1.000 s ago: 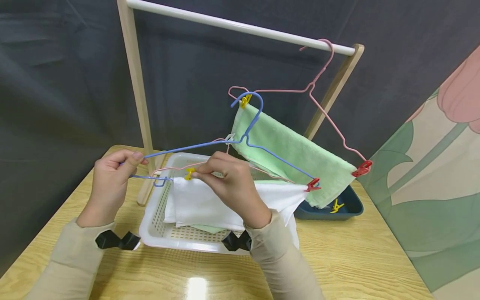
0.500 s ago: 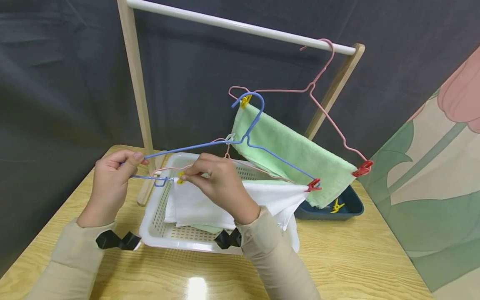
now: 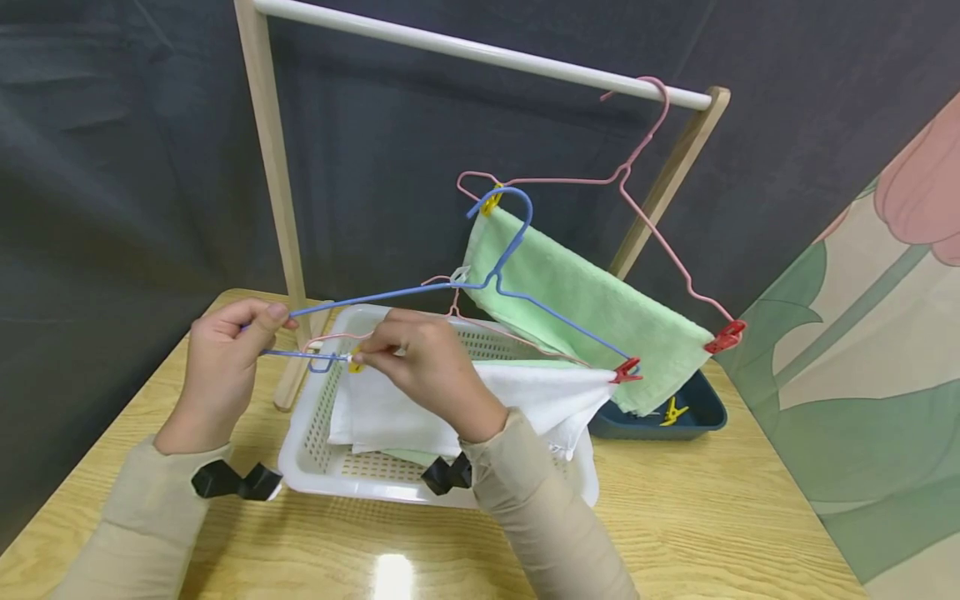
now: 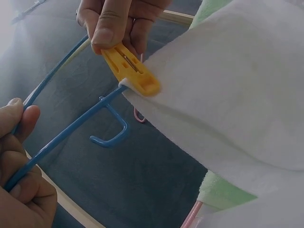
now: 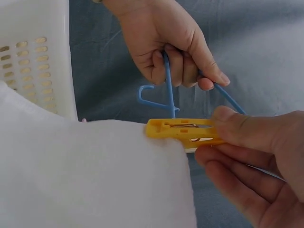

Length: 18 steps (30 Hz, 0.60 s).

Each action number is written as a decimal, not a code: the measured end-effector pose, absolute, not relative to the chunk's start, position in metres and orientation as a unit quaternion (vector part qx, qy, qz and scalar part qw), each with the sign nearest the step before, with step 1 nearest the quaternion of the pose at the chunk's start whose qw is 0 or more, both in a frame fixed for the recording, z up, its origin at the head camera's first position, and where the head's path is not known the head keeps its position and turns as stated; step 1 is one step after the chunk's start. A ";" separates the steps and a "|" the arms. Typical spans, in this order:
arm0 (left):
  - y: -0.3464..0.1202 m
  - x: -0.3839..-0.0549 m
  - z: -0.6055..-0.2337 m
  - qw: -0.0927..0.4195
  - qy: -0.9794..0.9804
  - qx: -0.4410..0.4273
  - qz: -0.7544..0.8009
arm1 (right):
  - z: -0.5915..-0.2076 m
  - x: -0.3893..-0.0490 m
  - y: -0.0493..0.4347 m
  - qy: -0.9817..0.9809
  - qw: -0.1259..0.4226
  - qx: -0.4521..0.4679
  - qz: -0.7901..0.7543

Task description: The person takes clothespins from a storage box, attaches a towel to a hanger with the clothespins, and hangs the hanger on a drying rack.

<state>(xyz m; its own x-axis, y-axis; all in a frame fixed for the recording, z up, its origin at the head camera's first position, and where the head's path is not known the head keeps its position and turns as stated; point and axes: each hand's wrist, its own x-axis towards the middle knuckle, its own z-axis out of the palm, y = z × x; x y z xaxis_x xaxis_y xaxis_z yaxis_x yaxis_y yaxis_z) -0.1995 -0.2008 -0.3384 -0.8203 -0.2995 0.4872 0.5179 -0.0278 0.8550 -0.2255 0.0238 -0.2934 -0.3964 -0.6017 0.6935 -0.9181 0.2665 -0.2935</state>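
My left hand [image 3: 225,367] grips the left corner of a blue clothes hanger [image 3: 375,294], its hook pointing up and away. Over the hanger's lower bar lies a white towel [image 3: 420,417], with a red clothespin [image 3: 626,369] at its right end. At the towel's left corner, thumb and fingers of my right hand [image 3: 431,367] pinch a yellow clothespin [image 5: 183,128]. In the left wrist view, this pin's nose overlaps the towel's corner and the bar's end, just beside the bar's small blue side hook [image 4: 114,130].
A white basket [image 3: 375,492] stands below the towel, with another pink hanger [image 3: 510,331] above it. Behind, a pink hanger [image 3: 573,181] with a clipped green towel [image 3: 592,300] hangs from the rack's white rod [image 3: 480,54]. A dark blue tray [image 3: 701,421] holds yellow clothespins.
My right hand has moved left along the towel's top edge with the yellow clothespin, to the towel's left corner. The left hand has stayed in place; the blue hook has shifted slightly right.
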 end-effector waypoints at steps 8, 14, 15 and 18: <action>-0.200 -0.199 -0.338 0.279 -0.629 -0.093 -0.720 | -0.293 -0.226 0.020 -0.773 0.227 0.492 0.331; -0.201 -0.200 -0.340 0.269 -0.630 -0.084 -0.724 | -0.293 -0.224 0.019 -0.781 0.227 0.488 0.318; -0.201 -0.200 -0.340 0.268 -0.631 -0.082 -0.724 | -0.293 -0.224 0.019 -0.782 0.227 0.487 0.315; -0.201 -0.200 -0.340 0.264 -0.634 -0.075 -0.723 | -0.293 -0.223 0.019 -0.784 0.232 0.487 0.307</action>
<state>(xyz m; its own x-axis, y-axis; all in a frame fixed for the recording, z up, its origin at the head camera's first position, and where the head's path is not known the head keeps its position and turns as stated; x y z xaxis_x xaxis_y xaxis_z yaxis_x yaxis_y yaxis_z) -0.1996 -0.2010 -0.3405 -0.8489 -0.2865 0.4442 0.4779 -0.0568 0.8766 -0.2230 0.0187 -0.2927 -0.4170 -0.6212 0.6636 -0.9066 0.3364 -0.2548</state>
